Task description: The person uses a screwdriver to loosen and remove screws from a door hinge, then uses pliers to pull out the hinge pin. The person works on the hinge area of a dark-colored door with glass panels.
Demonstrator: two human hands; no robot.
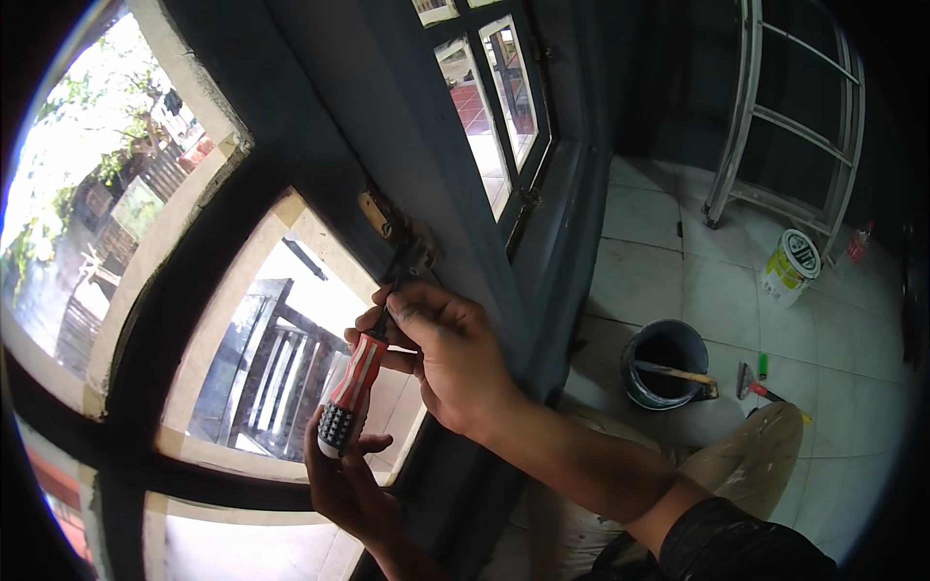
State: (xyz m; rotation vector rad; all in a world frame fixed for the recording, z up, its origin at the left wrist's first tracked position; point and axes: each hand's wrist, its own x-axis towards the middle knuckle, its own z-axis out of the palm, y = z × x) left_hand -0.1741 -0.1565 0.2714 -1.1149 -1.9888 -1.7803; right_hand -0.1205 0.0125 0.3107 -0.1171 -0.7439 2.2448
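A screwdriver (353, 382) with a red, white and black handle slants upward in front of the window frame (339, 160). Around the butt of its handle are the fingers of my left hand (352, 484). Higher up, my right hand (450, 353) pinches the dark shaft between thumb and fingers. The shaft points at a small dark metal fitting (421, 254) on the frame's edge; my fingers hide the exact contact. Just above that fitting sits a brass-coloured plate (374, 215).
Masking strips (218, 160) border the glass panes. To the right, a dark bucket (635, 373) with a brush (678, 373) across it stands on the tiled floor (635, 276). Near it are a scraper (756, 384), a paint can (791, 268) and a metal ladder (733, 121).
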